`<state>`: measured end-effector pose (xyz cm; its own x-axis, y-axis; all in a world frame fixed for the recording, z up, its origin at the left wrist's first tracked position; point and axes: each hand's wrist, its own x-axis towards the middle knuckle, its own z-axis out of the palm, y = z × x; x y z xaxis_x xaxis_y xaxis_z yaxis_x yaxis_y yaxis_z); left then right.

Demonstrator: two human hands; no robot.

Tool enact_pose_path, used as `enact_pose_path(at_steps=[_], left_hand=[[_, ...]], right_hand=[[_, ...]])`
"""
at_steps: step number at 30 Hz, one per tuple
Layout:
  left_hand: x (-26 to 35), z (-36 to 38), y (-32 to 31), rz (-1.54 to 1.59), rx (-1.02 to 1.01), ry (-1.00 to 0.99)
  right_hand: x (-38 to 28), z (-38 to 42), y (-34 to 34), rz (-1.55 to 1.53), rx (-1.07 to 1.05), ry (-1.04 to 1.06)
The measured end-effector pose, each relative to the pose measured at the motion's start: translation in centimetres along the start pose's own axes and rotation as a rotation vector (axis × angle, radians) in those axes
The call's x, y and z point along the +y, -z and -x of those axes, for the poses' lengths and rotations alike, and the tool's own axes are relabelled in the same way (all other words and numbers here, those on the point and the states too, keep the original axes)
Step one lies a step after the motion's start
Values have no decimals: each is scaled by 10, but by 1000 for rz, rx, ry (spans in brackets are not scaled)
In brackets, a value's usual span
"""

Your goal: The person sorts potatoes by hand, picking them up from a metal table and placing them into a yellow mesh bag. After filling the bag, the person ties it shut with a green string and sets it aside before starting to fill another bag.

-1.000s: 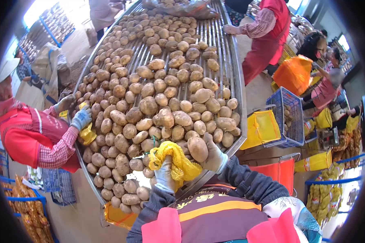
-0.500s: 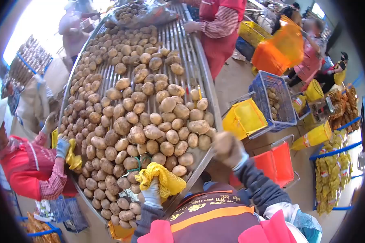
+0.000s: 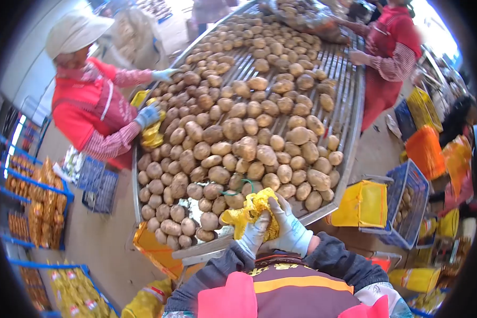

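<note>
Both of my gloved hands are close together in front of my chest, at the near end of the sorting table (image 3: 238,241). My left hand (image 3: 253,234) is closed on a crumpled yellow mesh bag (image 3: 257,206). On the bag's other side, my right hand (image 3: 291,228) grips it as well, its fingers pressed against the netting. Just beyond the bag lie many brown potatoes (image 3: 233,129), spread over the slatted table. A green cord (image 3: 247,183) and some white scraps (image 3: 194,209) lie among the nearest ones.
At the left edge, a person in a red vest (image 3: 93,106) reaches onto the potatoes, a yellow bag in one gloved hand. Another person (image 3: 389,58) stands across on the right. A yellow-lined bag frame (image 3: 359,204) and a blue crate (image 3: 411,212) stand right of the table.
My view has swung left. My right hand has come in from the right side and joined my left on the yellow mesh bag. The co-worker's far hand now reaches over the potatoes.
</note>
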<state>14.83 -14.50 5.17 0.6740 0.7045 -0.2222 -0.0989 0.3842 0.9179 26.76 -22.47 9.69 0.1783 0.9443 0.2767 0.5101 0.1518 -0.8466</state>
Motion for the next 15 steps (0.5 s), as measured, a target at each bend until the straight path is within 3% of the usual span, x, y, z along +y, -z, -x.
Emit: enact_pose_path(at_steps=[2, 4, 6, 7, 9, 10, 11, 14, 15], left_hand=[[19, 15, -1, 342, 0, 135], [15, 28, 9, 260, 51, 67], [3, 42, 29, -50, 90, 106], [-5, 44, 40, -126, 145, 9], [12, 63, 58, -100, 224, 7], [18, 72, 68, -114, 273, 3], [7, 82, 84, -139, 370, -39], [-9, 110, 136, -268, 597, -62], [-21, 116, 160, -359, 675, -126]], right_hand=[[22, -9, -12, 28, -114, 13], [33, -21, -21, 76, -181, 83], [32, -40, -17, 147, -161, 226], [27, -52, -11, 76, -136, 108], [35, -67, 6, 340, -63, 190], [47, -71, 20, 667, -4, 406], [51, -72, 28, 779, 12, 416], [93, -66, 38, 1090, -92, 301], [126, -57, 38, 1054, -185, 129]])
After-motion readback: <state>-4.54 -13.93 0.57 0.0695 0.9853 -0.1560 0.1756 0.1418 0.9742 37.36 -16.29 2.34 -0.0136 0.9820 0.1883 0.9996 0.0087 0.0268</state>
